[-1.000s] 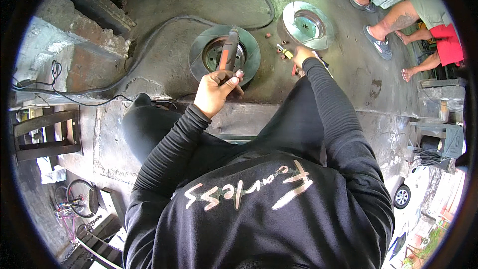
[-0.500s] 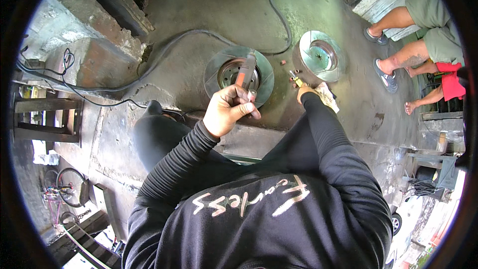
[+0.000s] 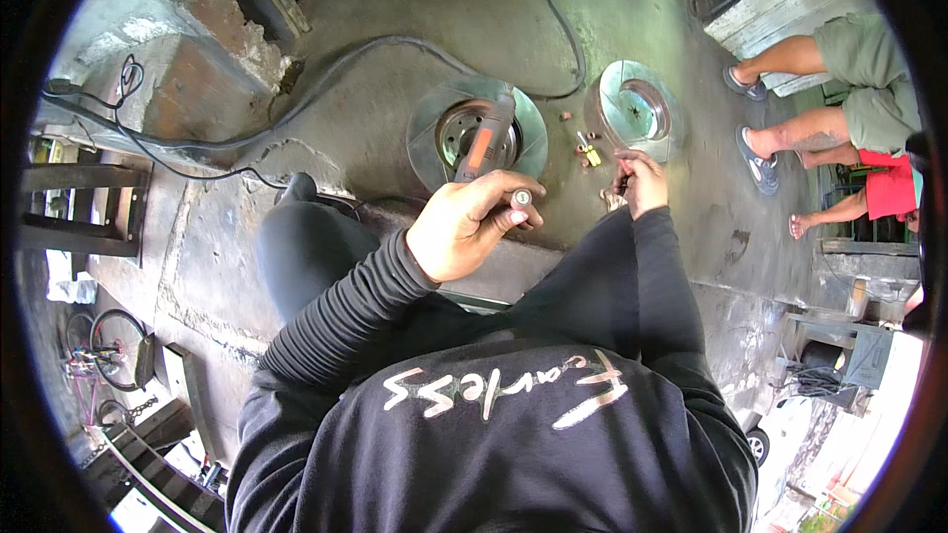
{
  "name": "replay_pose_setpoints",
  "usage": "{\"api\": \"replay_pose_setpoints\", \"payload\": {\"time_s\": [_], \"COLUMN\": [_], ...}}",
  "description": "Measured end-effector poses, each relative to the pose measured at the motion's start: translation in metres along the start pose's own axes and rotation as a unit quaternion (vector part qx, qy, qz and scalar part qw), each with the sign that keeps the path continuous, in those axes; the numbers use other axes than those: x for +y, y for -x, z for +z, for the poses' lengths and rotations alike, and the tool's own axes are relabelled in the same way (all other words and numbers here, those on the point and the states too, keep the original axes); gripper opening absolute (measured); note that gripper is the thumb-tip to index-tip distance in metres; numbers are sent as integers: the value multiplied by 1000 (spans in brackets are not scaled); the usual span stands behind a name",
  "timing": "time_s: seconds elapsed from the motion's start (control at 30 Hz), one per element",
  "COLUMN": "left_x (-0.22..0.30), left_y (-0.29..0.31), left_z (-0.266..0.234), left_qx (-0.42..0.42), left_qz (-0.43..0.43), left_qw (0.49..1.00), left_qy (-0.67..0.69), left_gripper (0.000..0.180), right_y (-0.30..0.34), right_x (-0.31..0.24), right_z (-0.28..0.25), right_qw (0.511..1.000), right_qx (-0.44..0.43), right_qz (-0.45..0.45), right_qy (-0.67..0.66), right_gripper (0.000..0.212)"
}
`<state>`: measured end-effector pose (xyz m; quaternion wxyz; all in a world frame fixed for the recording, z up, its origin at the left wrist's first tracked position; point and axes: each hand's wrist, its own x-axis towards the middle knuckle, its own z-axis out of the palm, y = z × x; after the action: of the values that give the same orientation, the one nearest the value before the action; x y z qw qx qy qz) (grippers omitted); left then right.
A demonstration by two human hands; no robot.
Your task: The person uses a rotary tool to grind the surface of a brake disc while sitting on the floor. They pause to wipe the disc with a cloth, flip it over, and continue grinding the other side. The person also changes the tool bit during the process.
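My left hand (image 3: 464,222) is closed, pinching a small metal cylinder (image 3: 521,198) with a round end between thumb and fingers. Just beyond it, a grey power tool (image 3: 484,143) with an orange stripe lies across a brake disc (image 3: 430,128) on the floor. My right hand (image 3: 644,183) has its fingertips pressed together by my right knee; a thin reddish bit shows at them, too small to name. A pale rag (image 3: 612,200) partly shows beneath that hand. Left of it lie a yellow-handled tool (image 3: 591,150) and several small copper-coloured pieces (image 3: 566,116).
A second brake disc (image 3: 604,104) lies at the far right of the first. A thick dark cable (image 3: 336,74) snakes over the floor behind the discs. Another person's legs (image 3: 795,123) in sandals are at the right. Broken concrete (image 3: 207,69) stands at the left.
My right hand has lifted from beside the yellow-handled tool and moved right, its fingertips now pinched. My left hand has turned so the cylinder's end faces up. The view has shifted slightly.
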<state>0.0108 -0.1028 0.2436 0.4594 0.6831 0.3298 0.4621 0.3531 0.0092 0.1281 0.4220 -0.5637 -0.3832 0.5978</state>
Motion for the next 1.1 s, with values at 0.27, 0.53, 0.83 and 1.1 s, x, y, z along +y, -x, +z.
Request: {"api": "replay_pose_setpoints", "payload": {"time_s": [0.27, 0.53, 0.83, 1.1], "left_x": [-6, -10, -5, -1], "left_y": [-1, 10, 20, 18], "left_z": [17, 26, 23, 22], "left_qx": [-54, -69, -64, -63], "left_qz": [45, 61, 60, 60], "left_qw": [993, 991, 991, 990], "left_qy": [-93, -101, -104, -111], "left_gripper": [16, 18, 19, 21], "right_y": [158, 186, 186, 187], "right_x": [-97, -102, -102, -102], "right_z": [91, 125, 132, 135], "right_qw": [946, 906, 903, 899], "right_qx": [-135, -119, -132, -130], "right_qz": [-296, -401, -390, -408], "right_qy": [2, 59, 124, 94], "right_gripper": [32, 28, 28, 27]}}
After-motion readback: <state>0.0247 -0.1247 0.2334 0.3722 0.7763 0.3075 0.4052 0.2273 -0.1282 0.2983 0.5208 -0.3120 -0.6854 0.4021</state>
